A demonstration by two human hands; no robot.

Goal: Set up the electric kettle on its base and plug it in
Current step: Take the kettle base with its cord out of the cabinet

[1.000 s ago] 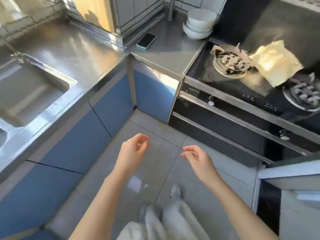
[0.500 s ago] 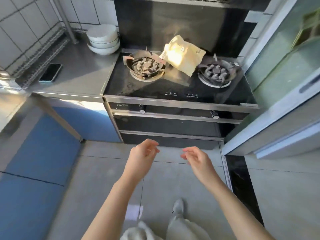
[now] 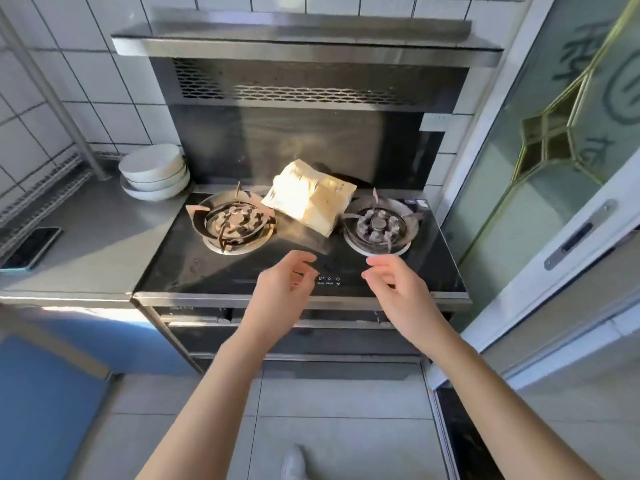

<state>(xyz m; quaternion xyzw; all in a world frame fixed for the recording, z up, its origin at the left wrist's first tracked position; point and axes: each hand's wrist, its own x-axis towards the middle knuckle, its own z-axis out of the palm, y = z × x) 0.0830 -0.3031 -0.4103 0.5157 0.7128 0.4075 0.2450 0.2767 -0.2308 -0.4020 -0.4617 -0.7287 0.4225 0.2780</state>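
Black glass hob (image 3: 194,271) carries a yellow packet (image 3: 308,199) between two burners; stacked bowls (image 3: 154,171) and phone (image 3: 33,247) at left. Left hand (image 3: 280,292) and right hand (image 3: 401,292) loosely curled, holding nothing. Kettle not visible.

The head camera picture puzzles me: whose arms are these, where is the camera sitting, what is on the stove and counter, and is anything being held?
There is no machine here. A person wears one wide-angle camera on the head, looking forward and down, so the two bare arms reaching in from below are the person's own. The left hand and the right hand hang in front of a black gas stove, fingers loosely curled, holding nothing. On the stove are two burners, and a pale yellow packet lies between them. On the steel counter to the left stand stacked white bowls, and a phone lies nearer the edge. A glass door is on the right. No kettle or base shows in this picture.
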